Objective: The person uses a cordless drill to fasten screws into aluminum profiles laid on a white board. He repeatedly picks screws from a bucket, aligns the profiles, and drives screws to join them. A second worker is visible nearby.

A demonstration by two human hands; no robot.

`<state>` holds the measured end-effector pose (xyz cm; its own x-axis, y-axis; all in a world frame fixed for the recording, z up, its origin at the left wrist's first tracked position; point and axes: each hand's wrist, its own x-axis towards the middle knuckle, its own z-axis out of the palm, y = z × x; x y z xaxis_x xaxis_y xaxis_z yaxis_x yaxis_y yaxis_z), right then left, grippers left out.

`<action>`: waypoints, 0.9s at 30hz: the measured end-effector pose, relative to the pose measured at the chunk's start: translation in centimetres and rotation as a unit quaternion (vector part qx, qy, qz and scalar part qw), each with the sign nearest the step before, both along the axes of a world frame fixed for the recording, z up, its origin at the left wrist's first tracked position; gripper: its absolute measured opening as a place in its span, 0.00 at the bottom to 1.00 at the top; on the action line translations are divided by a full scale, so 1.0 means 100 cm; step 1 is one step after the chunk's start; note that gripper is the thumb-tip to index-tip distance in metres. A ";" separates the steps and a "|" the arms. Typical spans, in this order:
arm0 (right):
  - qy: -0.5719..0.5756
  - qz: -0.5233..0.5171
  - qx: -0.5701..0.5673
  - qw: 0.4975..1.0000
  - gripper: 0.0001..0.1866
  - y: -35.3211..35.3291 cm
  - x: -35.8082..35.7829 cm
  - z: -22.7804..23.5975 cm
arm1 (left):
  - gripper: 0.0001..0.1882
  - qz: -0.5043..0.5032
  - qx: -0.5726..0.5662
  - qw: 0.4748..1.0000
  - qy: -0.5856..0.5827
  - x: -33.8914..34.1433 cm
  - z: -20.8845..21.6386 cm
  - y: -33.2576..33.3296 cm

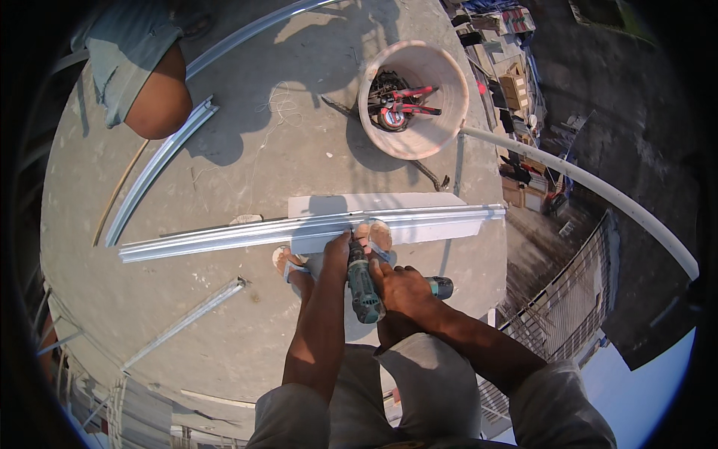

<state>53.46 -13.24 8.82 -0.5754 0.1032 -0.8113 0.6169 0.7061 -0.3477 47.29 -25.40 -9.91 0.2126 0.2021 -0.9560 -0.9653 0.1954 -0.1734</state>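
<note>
My right hand (pixel 407 292) is wrapped round the grip of a teal and black cordless drill (pixel 365 293). The drill's front end points away from me, toward a long silvery metal channel (pixel 224 238) that lies across the floor in front of my feet. Close beside the drill's chuck, my left hand (pixel 339 251) reaches to the near edge of the channel. Its fingers look closed and are partly hidden, so what they pinch does not show. Under the channel's right half lies a flat white board (pixel 441 233).
A pale bucket (pixel 447 82) holds red-handled pliers (pixel 413 93) and a tape measure (pixel 391 118). More metal channels (pixel 161 168) lie at the far left, near another person's knee (pixel 158 105). A short metal strip (pixel 183 325) lies lower left. A pale pipe (pixel 591 182) runs along the right edge.
</note>
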 end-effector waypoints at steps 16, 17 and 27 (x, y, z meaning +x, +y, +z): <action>-0.003 0.068 -0.020 0.998 0.32 0.005 0.003 -0.006 | 0.37 -0.322 0.043 0.933 0.153 -0.007 0.029 0.011; -0.002 0.069 -0.019 0.997 0.33 0.005 0.004 -0.006 | 0.38 -0.355 0.047 0.919 0.165 -0.008 0.027 0.013; 0.001 0.121 -0.006 0.993 0.33 0.009 -0.001 -0.004 | 0.23 -0.204 0.034 0.977 0.057 -0.008 0.029 0.015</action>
